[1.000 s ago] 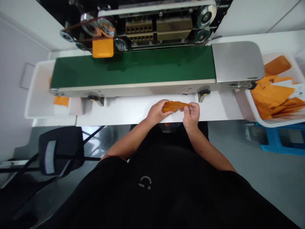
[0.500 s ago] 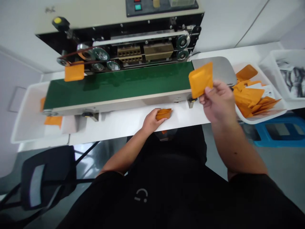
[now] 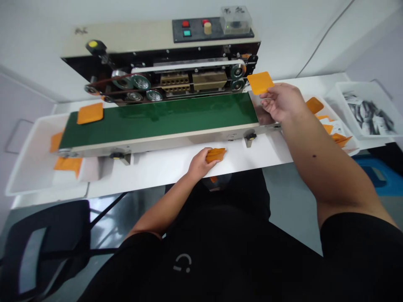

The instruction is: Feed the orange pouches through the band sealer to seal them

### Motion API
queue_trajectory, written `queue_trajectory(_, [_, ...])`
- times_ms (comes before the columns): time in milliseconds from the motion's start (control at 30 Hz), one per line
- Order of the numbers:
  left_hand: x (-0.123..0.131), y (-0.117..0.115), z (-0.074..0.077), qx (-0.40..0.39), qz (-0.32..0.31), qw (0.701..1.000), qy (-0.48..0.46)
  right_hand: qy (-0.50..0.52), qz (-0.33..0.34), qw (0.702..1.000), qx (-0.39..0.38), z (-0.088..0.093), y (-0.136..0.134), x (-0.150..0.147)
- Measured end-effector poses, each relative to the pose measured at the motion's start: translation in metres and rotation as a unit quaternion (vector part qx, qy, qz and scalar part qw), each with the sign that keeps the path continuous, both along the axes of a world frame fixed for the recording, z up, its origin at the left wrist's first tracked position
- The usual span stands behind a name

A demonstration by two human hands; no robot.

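Observation:
My right hand pinches one orange pouch by its lower right corner. The pouch is raised at the right end of the band sealing machine, close by its right-hand rollers. On the white table, in front of the green conveyor belt, my left hand is closed around a small stack of orange pouches. Another orange pouch lies flat on the left end of the belt.
To the left, a white bin holds several orange pouches. At the right stand a bin with orange pouches, partly behind my forearm, and another bin of grey packets. A black chair and a blue stool are below.
My right hand has carried its pouch up and forward to the machine's right end. The pouch at the far left has left the rollers and lies on the belt. My left hand stays put.

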State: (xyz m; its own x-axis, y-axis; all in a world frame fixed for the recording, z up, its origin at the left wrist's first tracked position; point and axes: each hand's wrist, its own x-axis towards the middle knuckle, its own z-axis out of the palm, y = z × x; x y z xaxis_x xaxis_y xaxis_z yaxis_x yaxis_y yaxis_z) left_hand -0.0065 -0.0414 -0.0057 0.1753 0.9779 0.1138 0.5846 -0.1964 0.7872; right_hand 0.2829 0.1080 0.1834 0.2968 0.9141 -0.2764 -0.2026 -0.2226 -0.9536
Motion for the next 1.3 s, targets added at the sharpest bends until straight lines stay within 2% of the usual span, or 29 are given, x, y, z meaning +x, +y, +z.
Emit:
queue_trajectory(300, [0.001,-0.001,-0.001,-0.006,0.0,1.0,-0.01,0.044,0.018,0.999,-0.003,-0.015,0.018,-0.026])
queue_trajectory(467, [0.002,-0.001,0.001,-0.013,-0.003,1.0,-0.018,0.053,0.083,0.995,-0.015,-0.022,0.031,-0.041])
queue_trajectory(533, [0.002,-0.002,0.002,-0.016,-0.003,1.0,-0.02,0.045,0.099,0.994,-0.002,-0.019,0.018,-0.045])
queue_trajectory(633, [0.001,-0.003,0.003,-0.016,-0.002,1.0,-0.019,0.003,0.092,0.992,0.084,-0.022,-0.034,-0.052])
queue_trajectory(733, [0.001,-0.003,0.003,-0.01,0.001,1.0,-0.023,-0.061,0.075,0.973,0.207,-0.048,-0.102,-0.061])
queue_trajectory(800, [0.002,-0.003,0.003,-0.005,0.006,1.0,-0.027,-0.111,0.069,0.958,0.255,-0.079,-0.14,-0.066])
queue_trajectory(867, [0.003,-0.003,0.004,-0.005,0.008,1.0,-0.03,-0.174,0.082,0.946,0.261,-0.112,-0.162,-0.071])
queue_trajectory(967, [0.003,-0.002,0.006,-0.006,0.014,1.0,-0.023,-0.237,0.155,0.935,0.215,-0.152,-0.169,-0.076])
queue_trajectory(1033, [0.003,-0.002,0.007,-0.003,0.021,1.0,-0.02,-0.238,0.196,0.932,0.19,-0.169,-0.164,-0.079])
queue_trajectory(1133, [0.004,-0.002,0.01,-0.003,0.04,0.999,-0.018,-0.219,0.22,0.933,0.181,-0.183,-0.158,-0.08])
queue_trajectory(1300, [0.004,-0.003,0.013,-0.016,0.053,0.998,-0.023,-0.228,0.224,0.934,0.159,-0.19,-0.159,-0.077])
